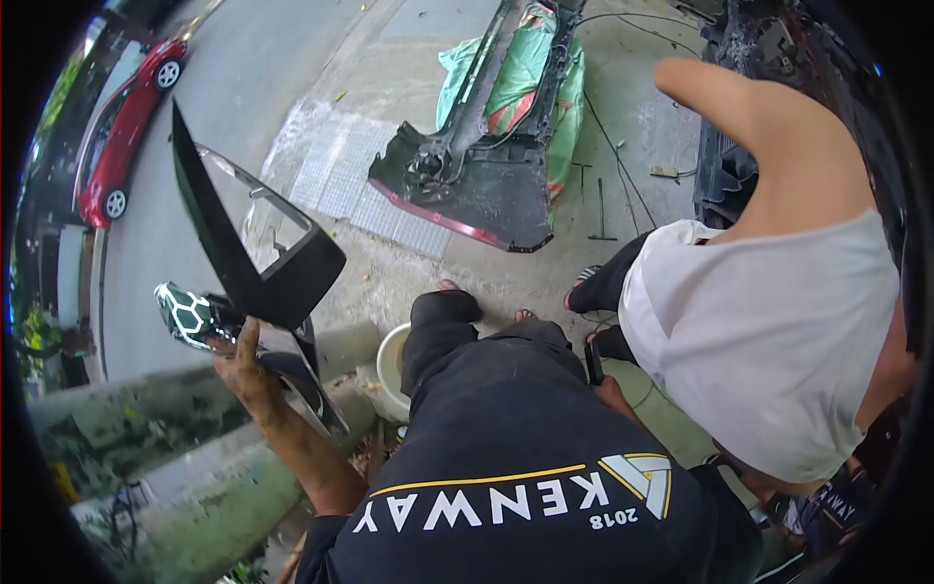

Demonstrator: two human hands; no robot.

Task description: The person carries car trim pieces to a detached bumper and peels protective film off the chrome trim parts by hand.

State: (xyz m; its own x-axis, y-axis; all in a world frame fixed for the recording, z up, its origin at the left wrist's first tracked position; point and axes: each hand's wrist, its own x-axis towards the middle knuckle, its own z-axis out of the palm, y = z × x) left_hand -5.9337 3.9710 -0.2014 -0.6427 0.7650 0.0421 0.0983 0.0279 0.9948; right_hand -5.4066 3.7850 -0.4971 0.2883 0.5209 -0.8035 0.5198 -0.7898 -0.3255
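Note:
My left hand (245, 368) is closed on a large part at the left, with the thumb up. That part has a black angular frame (282, 287) with a long pointed arm, and glossy chrome pieces (185, 313) with a honeycomb pattern beside my fingers. To the right of my dark shirt, my right hand (613, 394) shows only partly. It holds a slim black object (594, 362) upright; what it is cannot be made out.
Ahead on the concrete lies a dark bumper (486, 200) with a red edge and green sheeting. A person in a white shirt (769, 321) bends close on my right. A white bucket (391, 362) stands by my leg; a red car (122, 146) is on the road.

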